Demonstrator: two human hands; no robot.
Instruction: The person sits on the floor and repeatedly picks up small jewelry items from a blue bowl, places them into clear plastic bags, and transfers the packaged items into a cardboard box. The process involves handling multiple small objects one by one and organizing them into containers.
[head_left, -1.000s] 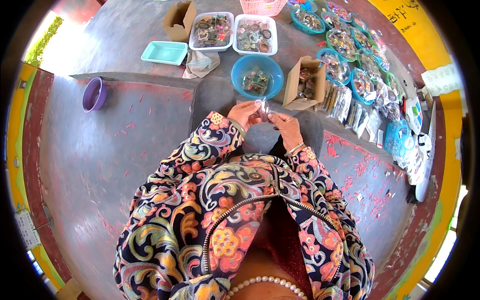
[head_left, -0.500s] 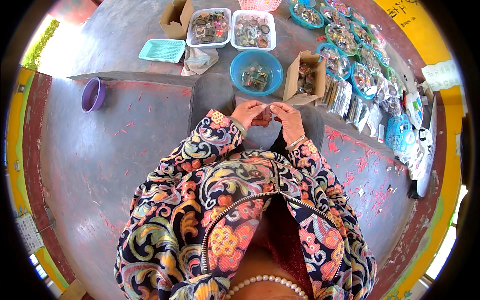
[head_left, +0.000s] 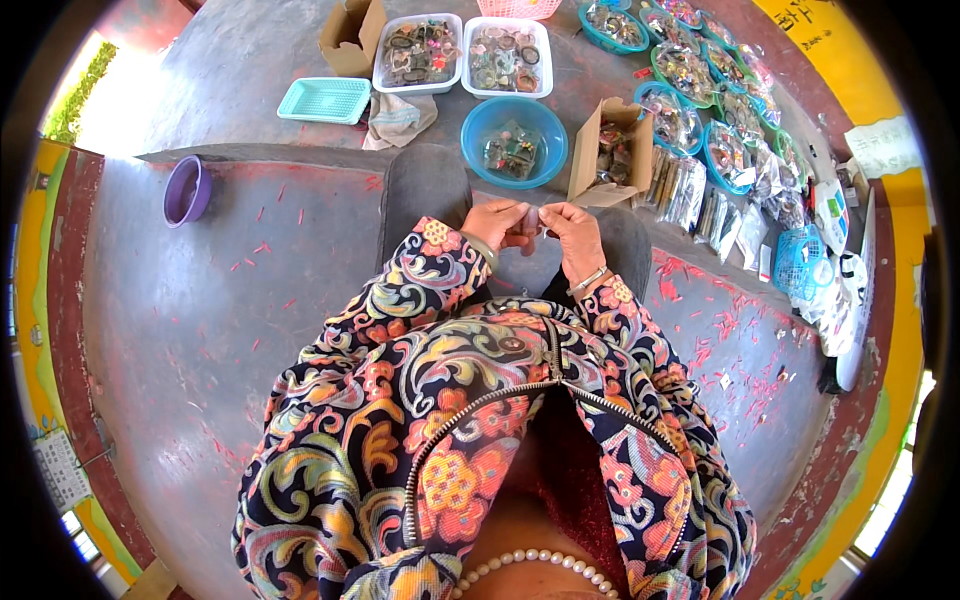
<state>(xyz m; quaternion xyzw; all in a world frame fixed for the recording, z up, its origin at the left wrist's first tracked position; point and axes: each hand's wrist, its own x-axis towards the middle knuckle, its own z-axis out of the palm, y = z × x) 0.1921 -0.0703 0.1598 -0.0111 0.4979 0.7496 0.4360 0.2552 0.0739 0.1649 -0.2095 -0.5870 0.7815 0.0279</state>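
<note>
Above my knees, my left hand (head_left: 496, 222) and my right hand (head_left: 574, 237) meet, both closed in a pinch. Between their fingertips is a small, see-through, pinkish packet (head_left: 531, 218); what lies inside it is too small to make out. Just beyond the hands stands a round blue basin (head_left: 480, 150), with several clear packets (head_left: 511, 152) in it. To its right, an open cardboard box (head_left: 585, 160) holds more small packaged pieces.
Two white trays (head_left: 462, 55) of small rings and trinkets stand farther back, near a mint basket (head_left: 322, 100) and a cloth (head_left: 398, 122). Filled blue and green baskets (head_left: 672, 118) crowd the right. A purple basin (head_left: 187, 192) sits on the left floor. Red scraps (head_left: 715, 312) litter the floor.
My fingertips have shifted slightly, and more of the packet shows between them. The hands stay in nearly the same place; the things around have not moved.
</note>
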